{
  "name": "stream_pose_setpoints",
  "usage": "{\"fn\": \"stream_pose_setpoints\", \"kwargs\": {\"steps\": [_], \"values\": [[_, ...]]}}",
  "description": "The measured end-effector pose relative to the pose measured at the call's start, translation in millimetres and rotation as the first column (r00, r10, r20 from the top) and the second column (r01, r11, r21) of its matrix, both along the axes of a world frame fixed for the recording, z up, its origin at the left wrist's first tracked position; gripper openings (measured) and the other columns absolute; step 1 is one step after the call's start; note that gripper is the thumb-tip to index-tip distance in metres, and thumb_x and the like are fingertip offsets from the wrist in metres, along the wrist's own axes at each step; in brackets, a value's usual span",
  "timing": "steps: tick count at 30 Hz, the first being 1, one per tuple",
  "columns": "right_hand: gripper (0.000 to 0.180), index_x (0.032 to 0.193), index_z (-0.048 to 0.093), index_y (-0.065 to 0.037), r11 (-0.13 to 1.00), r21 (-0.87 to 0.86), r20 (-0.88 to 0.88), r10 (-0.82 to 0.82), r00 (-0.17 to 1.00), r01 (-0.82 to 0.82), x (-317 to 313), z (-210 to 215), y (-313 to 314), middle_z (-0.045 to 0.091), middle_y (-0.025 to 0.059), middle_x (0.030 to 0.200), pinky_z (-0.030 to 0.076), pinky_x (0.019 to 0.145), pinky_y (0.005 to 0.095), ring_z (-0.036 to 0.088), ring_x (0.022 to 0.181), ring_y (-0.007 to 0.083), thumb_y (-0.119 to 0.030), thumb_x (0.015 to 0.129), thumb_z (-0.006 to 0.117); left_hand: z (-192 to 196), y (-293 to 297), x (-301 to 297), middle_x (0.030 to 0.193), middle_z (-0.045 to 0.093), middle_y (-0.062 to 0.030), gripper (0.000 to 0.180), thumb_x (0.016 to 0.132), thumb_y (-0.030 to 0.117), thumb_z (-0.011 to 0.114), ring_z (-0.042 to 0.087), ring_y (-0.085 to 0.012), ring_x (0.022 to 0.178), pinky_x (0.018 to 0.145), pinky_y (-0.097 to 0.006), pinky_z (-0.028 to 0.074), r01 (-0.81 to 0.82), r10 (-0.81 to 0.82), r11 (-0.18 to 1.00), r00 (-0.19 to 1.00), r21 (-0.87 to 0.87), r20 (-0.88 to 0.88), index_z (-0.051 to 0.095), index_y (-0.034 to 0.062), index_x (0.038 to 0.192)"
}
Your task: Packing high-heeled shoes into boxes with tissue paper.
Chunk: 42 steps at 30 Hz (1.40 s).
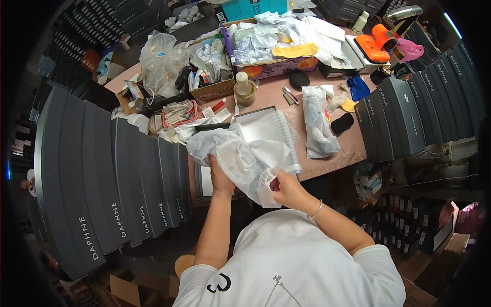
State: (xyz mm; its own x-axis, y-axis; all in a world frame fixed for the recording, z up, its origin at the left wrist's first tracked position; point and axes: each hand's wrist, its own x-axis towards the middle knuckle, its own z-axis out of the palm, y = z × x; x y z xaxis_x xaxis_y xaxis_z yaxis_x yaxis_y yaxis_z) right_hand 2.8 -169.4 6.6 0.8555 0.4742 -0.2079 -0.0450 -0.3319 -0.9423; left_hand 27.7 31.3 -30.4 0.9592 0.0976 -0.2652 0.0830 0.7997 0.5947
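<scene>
A crumpled, milky-white translucent bag (pixel 244 156) is held in front of me, above the table's near edge. Its left side rests in my left hand (pixel 221 176), whose fingers are partly hidden beneath it. My right hand (pixel 287 189) pinches the bag's lower right edge between thumb and fingers. Whatever the bag contains, if anything, cannot be made out. Just behind and under it lies an open grey shoebox (pixel 258 113) with white, lined-looking sheeting (pixel 271 128) across it. A second white bag (pixel 318 128), long and bulging, lies to the right on the table.
Stacked dark grey shoeboxes rise at the left (pixel 107 169) and right (pixel 424 102). On the pink tabletop (pixel 327 166) are a black oval pad (pixel 342 123), a small cutter (pixel 290 95), a glue jar (pixel 244 91) and a red basket (pixel 179 112). A paper-filled carton (pixel 273 66) stands behind.
</scene>
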Motion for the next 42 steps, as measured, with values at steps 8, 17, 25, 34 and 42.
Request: {"fn": "stream_pose_setpoints", "kwargs": {"steps": [8,17,25,34,42], "values": [[0.053,0.136,0.040,-0.004,0.764,0.414,-0.731,-0.045,0.681,0.494,-9,-11,0,0.051,0.0051,0.129,0.044,0.095,0.0307,0.052,0.113,0.0165,-0.023,0.091,0.061,4,-36,8,0.142,0.039,-0.0083,0.081,0.088,0.068,0.041,0.036,-0.0235,0.132,0.109,-0.039,0.029,-0.096,0.059,0.947,0.990,0.308,0.128,0.032,0.0089,0.143],[0.060,0.138,0.038,-0.008,0.585,0.548,-0.656,-0.144,0.741,0.598,22,6,-40,0.050,0.0073,0.132,0.042,0.101,0.0361,0.050,0.120,0.0220,-0.030,0.089,0.063,58,-9,53,0.102,0.062,-0.0078,0.030,0.097,0.031,0.052,0.062,-0.0172,0.090,0.078,-0.032,0.052,0.034,-0.005,0.989,0.980,-0.143,0.198,0.057,0.0053,0.110],[0.067,0.142,0.033,-0.006,0.389,0.809,-0.549,0.235,0.802,0.440,34,-43,-53,0.045,0.0098,0.139,0.041,0.104,0.0397,0.047,0.126,0.0241,-0.035,0.089,0.062,196,-17,72,0.090,0.053,-0.0070,0.027,0.100,0.028,0.045,0.055,-0.0140,0.073,0.068,-0.031,0.050,-0.608,0.280,0.714,0.702,0.347,0.655,0.051,0.0068,0.086],[0.043,0.127,0.050,-0.006,0.202,0.648,-0.742,-0.051,0.669,0.734,88,-27,-60,0.058,0.0105,0.124,0.050,0.090,0.0391,0.060,0.106,0.0229,-0.037,0.097,0.049,206,24,57,0.086,0.039,-0.0045,0.029,0.101,0.031,0.041,0.038,-0.0124,0.064,0.061,-0.028,0.037,-0.623,0.309,0.748,0.632,0.229,0.711,0.047,0.0056,0.088],[0.035,0.114,0.055,-0.003,0.570,0.419,-0.042,-0.765,0.642,0.707,130,-1,-144,0.054,0.0001,0.074,0.047,0.045,0.0217,0.051,0.049,0.0063,-0.033,0.095,0.058,126,48,0,0.081,0.053,-0.0062,0.014,0.089,0.020,0.051,0.052,-0.0264,0.072,0.072,-0.041,0.046,-0.735,-0.185,-0.387,0.654,0.557,0.734,0.051,0.0068,0.085]]}}
